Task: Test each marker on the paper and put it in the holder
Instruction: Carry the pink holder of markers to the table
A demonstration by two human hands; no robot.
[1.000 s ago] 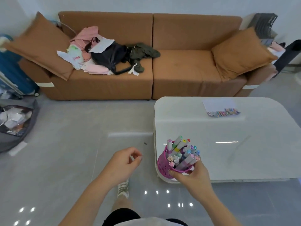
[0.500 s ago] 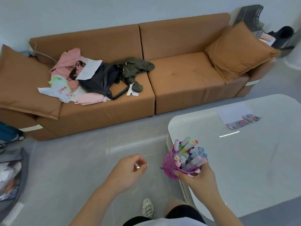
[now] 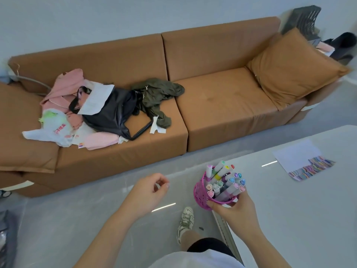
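A pink perforated holder (image 3: 201, 192) packed with several pastel-capped markers (image 3: 225, 180) is at the near-left corner of the white table (image 3: 301, 209). My right hand (image 3: 234, 208) grips the holder from below and the side. My left hand (image 3: 147, 192) hovers over the floor left of the holder, fingers loosely curled, holding nothing. The white paper (image 3: 298, 156), with rows of coloured test strokes along its near edge, lies on the table to the far right, well away from both hands.
A brown sofa (image 3: 218, 97) with cushions, a black bag (image 3: 112, 113), pink clothes and a green garment stands beyond the grey floor. My leg and sneaker (image 3: 186, 219) are below, beside the table edge.
The view has swung left and closer, so the table and paper slid right. My right hand keeps its grip on the holder; my left hand stays loosely curled beside it.
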